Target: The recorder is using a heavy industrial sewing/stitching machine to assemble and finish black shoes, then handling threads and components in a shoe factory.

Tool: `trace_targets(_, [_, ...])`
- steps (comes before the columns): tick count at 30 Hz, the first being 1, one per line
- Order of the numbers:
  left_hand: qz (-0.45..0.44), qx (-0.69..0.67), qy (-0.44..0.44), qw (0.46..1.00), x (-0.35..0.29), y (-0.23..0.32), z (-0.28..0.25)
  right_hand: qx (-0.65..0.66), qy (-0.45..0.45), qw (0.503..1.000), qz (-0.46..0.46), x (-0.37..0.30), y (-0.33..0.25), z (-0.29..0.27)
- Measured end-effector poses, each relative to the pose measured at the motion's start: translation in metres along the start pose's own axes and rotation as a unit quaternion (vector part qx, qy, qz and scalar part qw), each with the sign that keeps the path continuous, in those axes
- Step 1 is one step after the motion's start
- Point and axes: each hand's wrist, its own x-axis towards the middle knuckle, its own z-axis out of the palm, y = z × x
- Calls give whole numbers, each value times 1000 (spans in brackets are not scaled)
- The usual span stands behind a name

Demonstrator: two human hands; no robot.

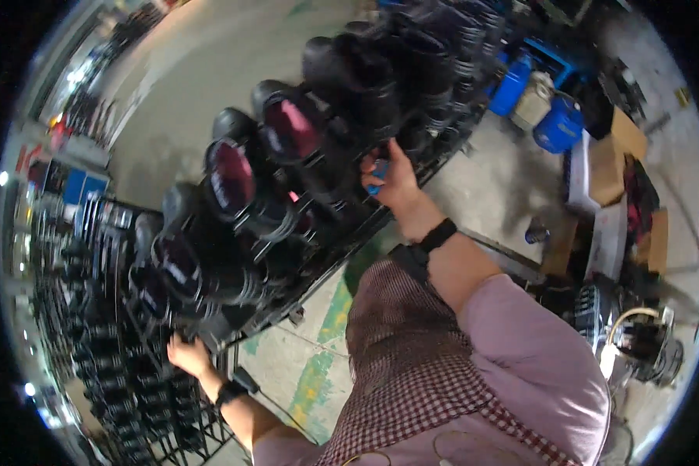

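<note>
Black shoes, some with pink insoles [295, 128], stand in rows on a dark metal rack [318, 283] in front of me. My right hand [396, 179] is at the near edge of the rack, beside the shoes. Its fingers are curled around a small blue object [378, 175], whose kind I cannot make out. Lower left, my left hand [188, 355] is by the rack's left end, just below a black shoe [180, 264]. Its fingers are bent, and whatever they grip is hidden.
More racks of black shoes [124, 373] crowd the left side. Blue drums [559, 124] and a pale jug [533, 101] stand at the far right, with open cardboard boxes [602, 167] nearer. A machine with a hose [648, 349] is at lower right.
</note>
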Motion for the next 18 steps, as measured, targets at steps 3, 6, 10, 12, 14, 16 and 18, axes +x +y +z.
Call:
trace_targets(3, [-20, 39, 32, 999, -51, -6, -13, -14, -18, 1000, -7, -9, -10, -13])
trace_targets(6, [-36, 79, 57, 995, -76, -13, -36, -23, -36, 999, 20, -33, -9, -5])
trace_targets(10, [27, 118, 227, 966, -137, -22, -47, -12, -90, 994, 64, -66, -22, -28])
trace_targets(12, [64, 139, 299, 942, -141, 23, -86, -24, -119, 993, 12, -82, -22, -33])
trace_targets(14, [76, 128, 351, 925, -157, 14, -88, -86, -124, 987, -47, -117, -19, -43])
trace_targets(16, [26, 174, 372, 911, -173, 3, -89, -236, -120, 958, -116, -172, -8, -70])
trace_targets(18, [47, 152, 403, 901, -169, 1, -97, -295, -136, 940, -102, -223, 9, -119])
